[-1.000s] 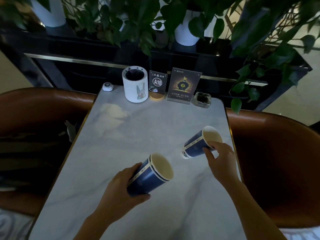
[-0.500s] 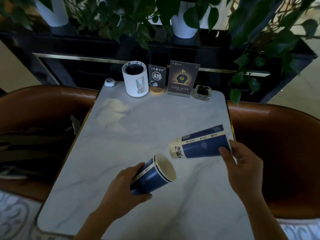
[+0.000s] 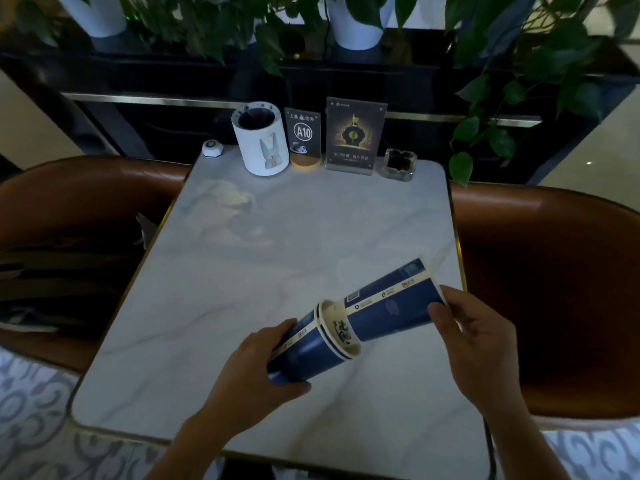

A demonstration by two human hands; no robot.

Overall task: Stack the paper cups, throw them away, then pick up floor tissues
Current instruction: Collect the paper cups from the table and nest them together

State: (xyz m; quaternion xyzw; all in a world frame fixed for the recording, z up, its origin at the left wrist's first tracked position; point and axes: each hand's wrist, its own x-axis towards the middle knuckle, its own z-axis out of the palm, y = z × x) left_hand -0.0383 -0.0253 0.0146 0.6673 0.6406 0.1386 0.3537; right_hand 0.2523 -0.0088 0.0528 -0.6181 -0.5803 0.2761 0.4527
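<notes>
My left hand (image 3: 252,372) grips nested blue paper cups (image 3: 304,348) lying on their side, mouths facing right, above the marble table (image 3: 277,244). My right hand (image 3: 474,334) holds another blue paper cup (image 3: 391,303) by its rim end. That cup's white base sits just inside the mouth of the left-hand cups. Both are held low over the table's near right part. No floor tissues are in view.
At the table's far edge stand a white cylindrical holder (image 3: 261,143), an A10 sign (image 3: 303,138), a display card (image 3: 355,135), a glass ashtray (image 3: 400,164) and a small white button (image 3: 212,147). Brown leather seats (image 3: 554,289) flank both sides. Potted plants hang behind.
My right hand has turned its cup base-first toward the left and pushed the base into the mouth of the left-hand cups. The view has tilted down and nearer.
</notes>
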